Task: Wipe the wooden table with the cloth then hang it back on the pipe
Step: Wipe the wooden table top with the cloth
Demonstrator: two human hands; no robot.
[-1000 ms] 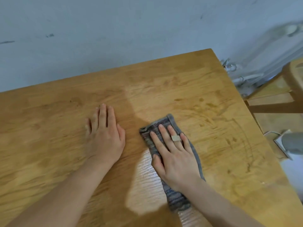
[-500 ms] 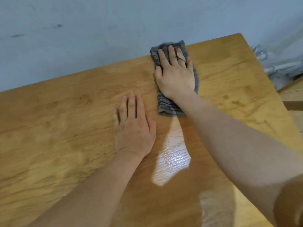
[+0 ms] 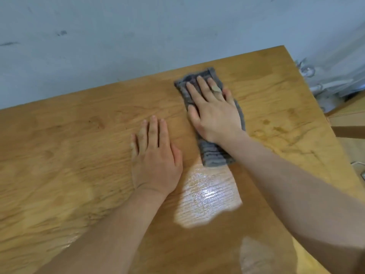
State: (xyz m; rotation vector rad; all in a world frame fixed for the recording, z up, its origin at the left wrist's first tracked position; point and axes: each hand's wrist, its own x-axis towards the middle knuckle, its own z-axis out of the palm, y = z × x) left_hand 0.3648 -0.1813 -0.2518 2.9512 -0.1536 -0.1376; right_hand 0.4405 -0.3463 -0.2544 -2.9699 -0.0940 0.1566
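Two bare hands are lying flat on a honey-coloured wooden surface (image 3: 79,135), seen from above through the head camera I am watching remotely. The right hand (image 3: 214,113) is pressing down on a grey ribbed cloth folded into a long strip (image 3: 214,155), with its fingers straight and slightly spread; it is gripping nothing. The cloth is sitting near the far edge of the surface, close to a pale blue-grey wall (image 3: 138,36). The left hand (image 3: 156,157) is resting released, palm down, on bare wood just beside the cloth.

I am judging the wiping as under way, with the dark smudges (image 3: 276,129) to the right not yet reached. Because the palm is only pinning the cloth, it could bunch up or slide out from under the fingers. A longer push could send it over the far edge. A wet sheen (image 3: 207,196) near the left wrist could make the bracing hand slip.
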